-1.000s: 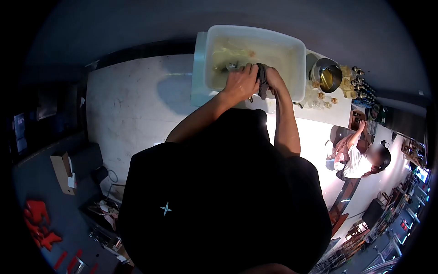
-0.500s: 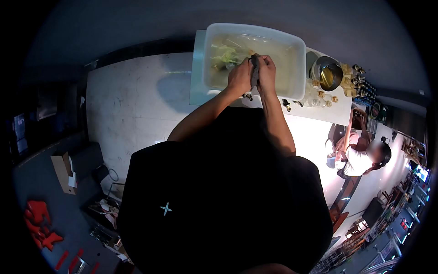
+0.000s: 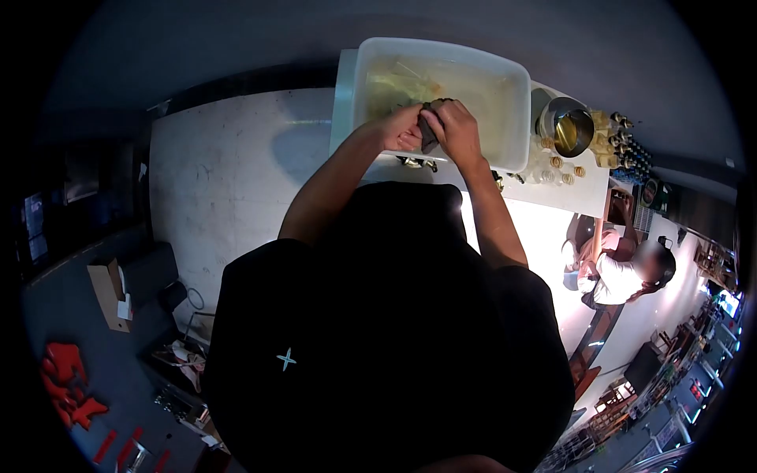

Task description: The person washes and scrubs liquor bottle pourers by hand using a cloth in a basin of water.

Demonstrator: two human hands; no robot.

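Observation:
Both my hands are over the near side of a white plastic tub [image 3: 521, 118] of cloudy water. A dark grey cloth [image 3: 428, 138] is bunched between them. My right hand [image 3: 457, 130] is closed round the cloth from the right, thumb across its top. On the other side, my left hand [image 3: 400, 130] has its fingers curled in against the cloth; part of its grip is hidden. Clear and yellowish items [image 3: 406, 75] lie in the water at the tub's far left, too blurred to name.
Right of the tub stand a metal pot [image 3: 584, 134] with yellow liquid, several small glass bottles [image 3: 546, 175] and a group of bottles with dark pourers [image 3: 623, 146]. Dark metallic pieces [image 3: 416, 163] lie by the tub's near edge. A person [image 3: 619, 272] sits farther right.
My hands have shifted slightly left and toward me. My left hand has turned, and the cloth that hung long between my hands is now bunched. Greenish matter at the tub's left is less visible.

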